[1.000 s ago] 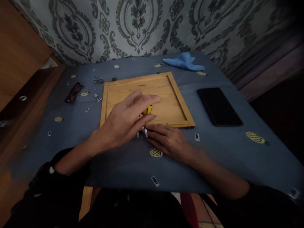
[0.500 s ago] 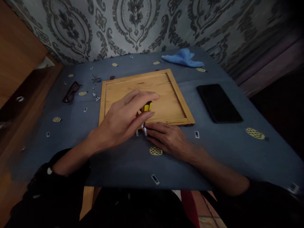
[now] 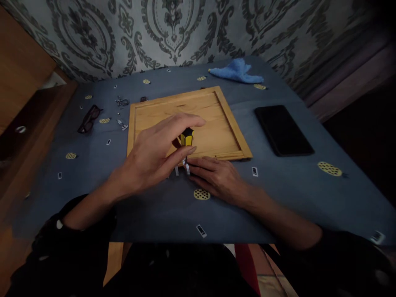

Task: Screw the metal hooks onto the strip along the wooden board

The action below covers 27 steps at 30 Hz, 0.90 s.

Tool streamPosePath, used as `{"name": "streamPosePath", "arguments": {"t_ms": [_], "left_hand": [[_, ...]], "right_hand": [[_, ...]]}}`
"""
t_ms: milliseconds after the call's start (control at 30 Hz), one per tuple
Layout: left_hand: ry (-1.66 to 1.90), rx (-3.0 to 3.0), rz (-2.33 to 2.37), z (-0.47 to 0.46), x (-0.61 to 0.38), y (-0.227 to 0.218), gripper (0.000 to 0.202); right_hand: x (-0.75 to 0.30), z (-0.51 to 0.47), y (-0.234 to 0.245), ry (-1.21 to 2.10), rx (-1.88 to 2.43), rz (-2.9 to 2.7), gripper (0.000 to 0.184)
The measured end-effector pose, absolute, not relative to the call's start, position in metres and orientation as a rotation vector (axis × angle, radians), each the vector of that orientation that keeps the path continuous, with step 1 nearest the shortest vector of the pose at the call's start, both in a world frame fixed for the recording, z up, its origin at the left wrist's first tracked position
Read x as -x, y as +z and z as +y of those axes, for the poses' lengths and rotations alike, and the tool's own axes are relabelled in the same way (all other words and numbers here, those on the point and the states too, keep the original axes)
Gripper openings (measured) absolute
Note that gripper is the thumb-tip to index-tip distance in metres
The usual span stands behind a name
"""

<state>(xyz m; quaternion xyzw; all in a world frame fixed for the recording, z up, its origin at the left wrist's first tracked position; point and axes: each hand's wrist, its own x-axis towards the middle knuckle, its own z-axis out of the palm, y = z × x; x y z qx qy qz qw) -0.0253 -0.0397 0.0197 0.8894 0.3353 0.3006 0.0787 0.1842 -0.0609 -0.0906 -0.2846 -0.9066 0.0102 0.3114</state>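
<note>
My left hand [image 3: 154,146] has its thumb and fingers around the yellow and black handle of a screwdriver [image 3: 187,139], held nearly upright. The screwdriver's shaft points down at a small shiny metal hinge [image 3: 187,168] on the near edge of a framed wooden panel [image 3: 233,123]. My right hand [image 3: 218,177] rests low beside that edge, its fingertips together against the hinge. Part of the hinge and the screwdriver's tip are hidden by my fingers.
Sunglasses [image 3: 89,119], a metal hinge [image 3: 122,124] and small hardware [image 3: 121,101] lie left of the panel. A black tablet [image 3: 284,130] is on the right, and a blue cloth [image 3: 236,71] lies at the back. Patterned fabric [image 3: 173,33] hangs behind the table.
The screwdriver handle has turned and stands a little more upright, as my left hand shifts slightly. My right hand stays at the hinge. The whole view has moved a little.
</note>
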Motion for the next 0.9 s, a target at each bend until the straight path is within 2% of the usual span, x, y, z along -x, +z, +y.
{"name": "streamPosePath", "arguments": {"t_ms": [167, 500, 733, 900], "left_hand": [[0.905, -2.653, 0.993, -0.0395, 0.0238, 0.0186, 0.027], [0.857, -2.570, 0.979, -0.0383, 0.0262, 0.0182, 0.036], [0.870, -2.724, 0.988, -0.0394, 0.0208, 0.0163, 0.029], [0.849, -2.684, 0.938, -0.0373, 0.0259, 0.0207, 0.034]], "right_hand": [[-0.1849, -0.0616, -0.0919, 0.006, 0.786, -2.427, 0.024], [-0.1849, -0.0620, -0.0912, 0.022, 0.775, -2.404, 0.025], [-0.1847, -0.0613, -0.0922, 0.023, 0.758, -2.384, 0.024], [-0.1846, -0.0616, -0.0916, 0.035, 0.777, -2.383, 0.024]]}}
